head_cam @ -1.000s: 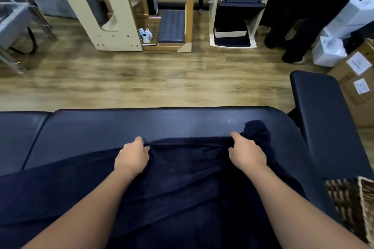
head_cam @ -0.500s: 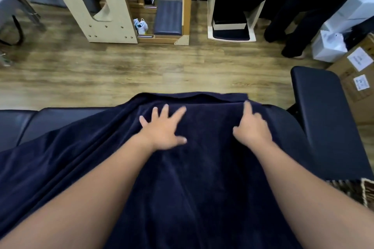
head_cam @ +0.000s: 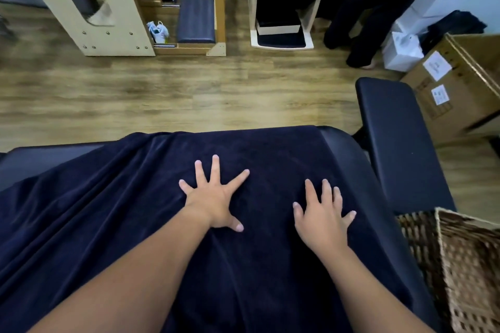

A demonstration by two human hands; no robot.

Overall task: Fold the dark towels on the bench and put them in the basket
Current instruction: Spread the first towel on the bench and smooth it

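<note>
The fingers (head_cam: 215,167) of the left hand (head_cam: 213,203) are splayed wide and flat on the dark towel (head_cam: 135,211), thumb out toward 5 o'clock; the fingers (head_cam: 326,192) of the right hand (head_cam: 322,220) lie straight and only slightly parted, palm down on the same cloth. Neither hand pinches anything.

At 3 o'clock from the right hand a second padded bench (head_cam: 400,143) stands apart from the main one, and just below it, at 4 o'clock, sits the basket (head_cam: 460,265), its near wall close against the bench (head_cam: 351,159) edge. Beyond the towel at 12 o'clock runs a wood-plank floor (head_cam: 162,94), then pale wooden equipment frames (head_cam: 108,8) with dark cushions. At 1 o'clock a person's dark trouser legs (head_cam: 359,13) stand by white boxes (head_cam: 403,48) and a cardboard carton (head_cam: 454,89) bearing 2 white labels.

The towel is a navy, velvety pile, smooth under the palms and gathered into long soft ridges toward 9 o'clock. The bench is glossy black upholstery with rounded corners. The basket is brown open-weave wicker, rectangular, with a lighter braided rim.

The towel covers most of the bench, its far edge at 12 o'clock ahead of the fingertips, and both hands rest on its right half.
</note>
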